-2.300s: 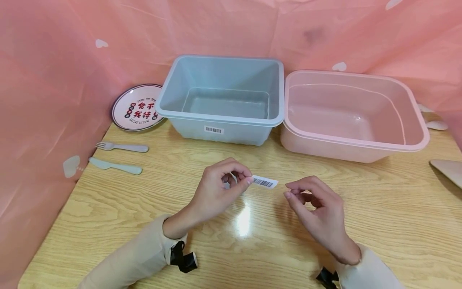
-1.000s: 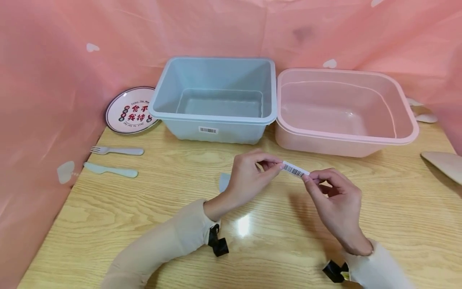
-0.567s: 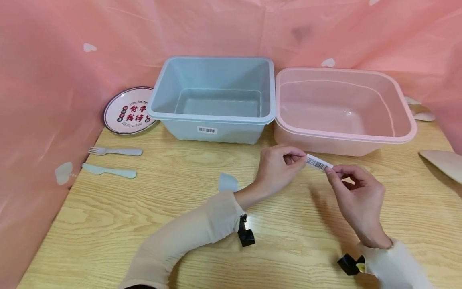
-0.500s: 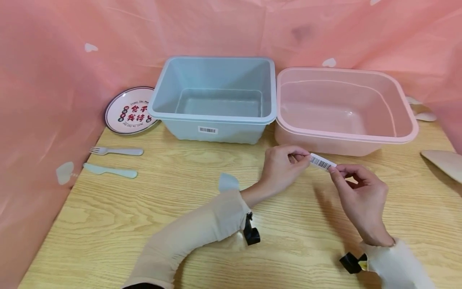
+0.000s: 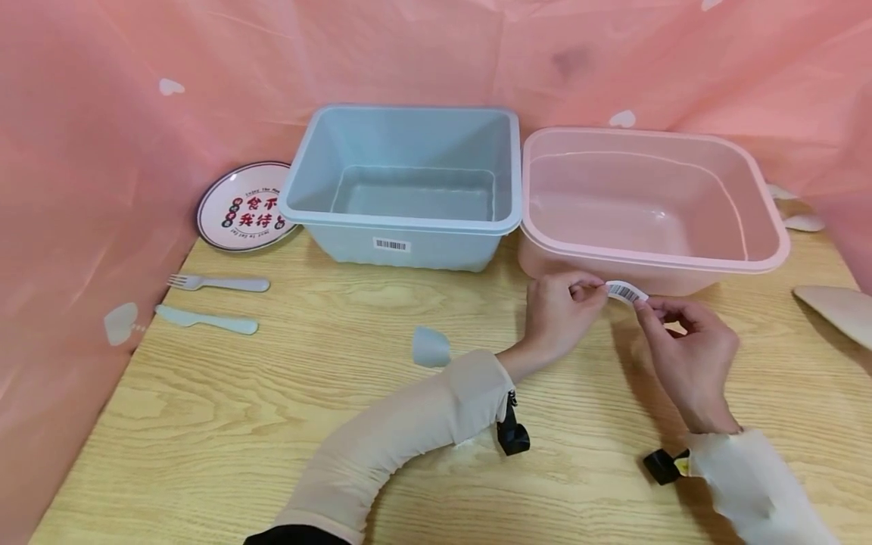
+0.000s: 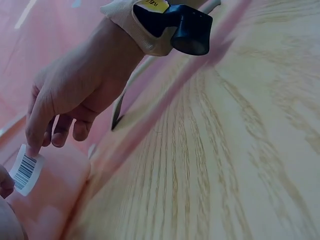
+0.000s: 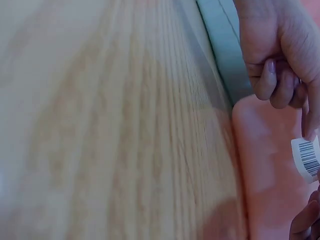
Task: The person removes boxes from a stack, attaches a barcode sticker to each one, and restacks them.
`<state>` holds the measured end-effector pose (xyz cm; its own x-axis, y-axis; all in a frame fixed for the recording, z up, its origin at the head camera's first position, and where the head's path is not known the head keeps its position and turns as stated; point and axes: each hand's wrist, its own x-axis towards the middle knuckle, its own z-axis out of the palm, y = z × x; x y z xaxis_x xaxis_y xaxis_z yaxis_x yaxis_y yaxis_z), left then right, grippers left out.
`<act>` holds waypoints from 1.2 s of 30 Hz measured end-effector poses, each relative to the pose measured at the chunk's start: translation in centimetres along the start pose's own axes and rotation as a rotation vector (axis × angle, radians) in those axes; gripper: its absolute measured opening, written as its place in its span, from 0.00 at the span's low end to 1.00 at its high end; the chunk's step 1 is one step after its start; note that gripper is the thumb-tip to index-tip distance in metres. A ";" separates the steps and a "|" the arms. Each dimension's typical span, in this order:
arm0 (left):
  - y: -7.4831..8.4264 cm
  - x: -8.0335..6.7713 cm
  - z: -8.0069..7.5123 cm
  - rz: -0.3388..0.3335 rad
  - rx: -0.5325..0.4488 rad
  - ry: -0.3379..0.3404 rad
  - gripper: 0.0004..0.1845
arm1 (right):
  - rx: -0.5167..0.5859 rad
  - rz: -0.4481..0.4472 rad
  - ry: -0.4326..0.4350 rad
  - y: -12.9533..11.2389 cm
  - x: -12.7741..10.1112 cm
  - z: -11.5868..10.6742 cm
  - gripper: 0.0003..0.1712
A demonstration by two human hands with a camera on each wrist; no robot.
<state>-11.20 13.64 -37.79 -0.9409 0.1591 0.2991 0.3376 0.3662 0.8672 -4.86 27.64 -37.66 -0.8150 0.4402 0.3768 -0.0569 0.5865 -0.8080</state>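
A small white barcode sticker (image 5: 623, 291) is stretched between both hands, bowed upward in the middle. My left hand (image 5: 562, 314) pinches its left end between thumb and forefinger. At the right end, my right hand (image 5: 691, 356) grips it the same way. Right behind the sticker stands the front wall of the pink basin (image 5: 613, 269), which the sticker overlaps in the head view. Both wrist views show the sticker's printed face, with the barcode (image 6: 25, 172) lying close to the pink wall. The blue-grey basin (image 5: 402, 223) carries a similar barcode sticker (image 5: 391, 244) on its front.
A grey-blue scrap (image 5: 431, 347) lies on the wooden table (image 5: 272, 416) near my left sleeve. At the left are a fork (image 5: 221, 284), a knife (image 5: 207, 319) and a printed plate (image 5: 241, 208). A beige flat utensil (image 5: 834, 310) lies at the right edge, with spoon-like pieces (image 5: 804, 222) behind the pink basin.
My right hand has taken hold of the sticker's free end. Both hands have carried it right and forward to the pink basin's front, and the sticker has gone from flat to bowed.
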 end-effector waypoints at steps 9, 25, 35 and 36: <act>-0.4 0.6 1.3 -0.017 -0.001 0.072 0.02 | 0.000 0.001 0.024 1.7 1.5 0.6 0.10; -0.6 0.4 2.3 -0.110 -0.098 0.181 0.02 | 0.044 -0.017 0.053 1.9 1.9 1.5 0.10; -0.5 0.2 2.7 -0.140 -0.138 0.212 0.03 | 0.049 0.013 0.075 2.2 2.5 1.8 0.10; -0.5 0.2 2.8 -0.139 -0.138 0.210 0.03 | 0.041 0.026 0.080 2.3 2.6 1.8 0.11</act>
<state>-11.46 16.04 -39.29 -0.9680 -0.0829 0.2368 0.2111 0.2408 0.9473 -8.13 28.89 -39.34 -0.7679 0.5087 0.3893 -0.0613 0.5467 -0.8351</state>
